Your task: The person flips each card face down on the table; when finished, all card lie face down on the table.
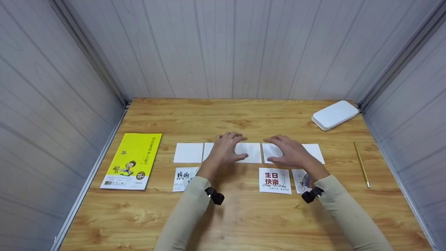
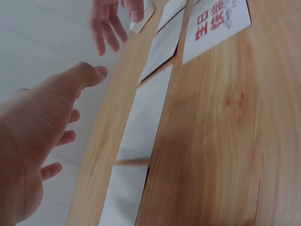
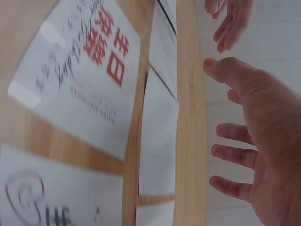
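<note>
Both hands are held over a row of blank white cards on the wooden table, palms turned toward each other and fingers loosely bent. My left hand (image 1: 226,148) is above the middle of the row, with nothing in its grasp. Over the right part hovers my right hand (image 1: 287,150), likewise holding nothing. A blank card (image 1: 253,153) shows between them, and another blank card (image 1: 188,152) lies at the row's left end. Below the row are a card with red lettering (image 1: 275,180), a card with black lettering (image 1: 182,179) and a card with a drawing (image 1: 301,181), partly covered by the right wrist.
A yellow book (image 1: 136,157) lies at the left. At the back right is a white case (image 1: 335,115), and a gold pencil (image 1: 361,164) lies near the right edge. Pale panel walls (image 1: 223,48) enclose the table (image 1: 237,223) at the back and sides.
</note>
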`<state>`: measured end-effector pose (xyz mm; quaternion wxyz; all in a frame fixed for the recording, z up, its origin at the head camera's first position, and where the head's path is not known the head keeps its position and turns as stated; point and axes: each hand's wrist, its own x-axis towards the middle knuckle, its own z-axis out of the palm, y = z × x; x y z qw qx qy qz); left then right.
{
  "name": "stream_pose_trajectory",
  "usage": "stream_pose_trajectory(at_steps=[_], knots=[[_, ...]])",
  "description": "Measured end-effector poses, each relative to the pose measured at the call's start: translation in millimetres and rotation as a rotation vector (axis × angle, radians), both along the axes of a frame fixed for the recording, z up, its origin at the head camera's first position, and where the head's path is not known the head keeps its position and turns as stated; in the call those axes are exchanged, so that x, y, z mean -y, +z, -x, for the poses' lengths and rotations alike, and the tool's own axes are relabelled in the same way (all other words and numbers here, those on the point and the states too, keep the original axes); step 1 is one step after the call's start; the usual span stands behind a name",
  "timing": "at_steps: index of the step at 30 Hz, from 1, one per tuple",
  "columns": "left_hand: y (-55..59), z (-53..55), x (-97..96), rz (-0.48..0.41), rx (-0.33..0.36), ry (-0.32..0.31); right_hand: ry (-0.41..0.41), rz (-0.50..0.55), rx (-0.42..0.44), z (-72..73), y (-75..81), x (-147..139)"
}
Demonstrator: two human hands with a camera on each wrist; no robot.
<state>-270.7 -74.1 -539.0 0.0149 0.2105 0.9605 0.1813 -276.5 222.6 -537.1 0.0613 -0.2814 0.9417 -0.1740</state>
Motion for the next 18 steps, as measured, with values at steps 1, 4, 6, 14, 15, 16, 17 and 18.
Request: stream_pose_trajectory(at_steps=[1,4,6,14,15,16,17,18], knots=[[0.3,-1.1,7.2,-0.002,0.008,0.008,0.01,0.002,-0.004,-2.0,-0.2,6.2],[1.8,-5.0,29.2,-0.01,0.025,0.029,0.046,0.019,-0.018,-8.4,-0.9,24.0],[2.3,-7.8,43.1,-0.017,0.023,0.044,0.071,0.032,-0.032,-13.1,-2.1,34.9],[-0.8,-21.8,98.4,-0.034,-0.004,0.121,0.129,0.016,-0.13,-34.1,-13.1,78.3],[-0.7,-24.2,105.4,-0.036,-0.005,0.131,0.135,0.015,-0.144,-36.5,-14.6,83.8],[-1.3,-26.3,112.3,-0.039,-0.007,0.14,0.138,0.015,-0.157,-39.0,-15.8,89.2],[-1.6,-28.6,118.5,-0.039,-0.005,0.15,0.139,0.016,-0.163,-41.3,-17.5,94.5],[-2.2,-31.0,124.8,-0.039,-0.002,0.159,0.138,0.018,-0.166,-43.7,-19.2,99.9]])
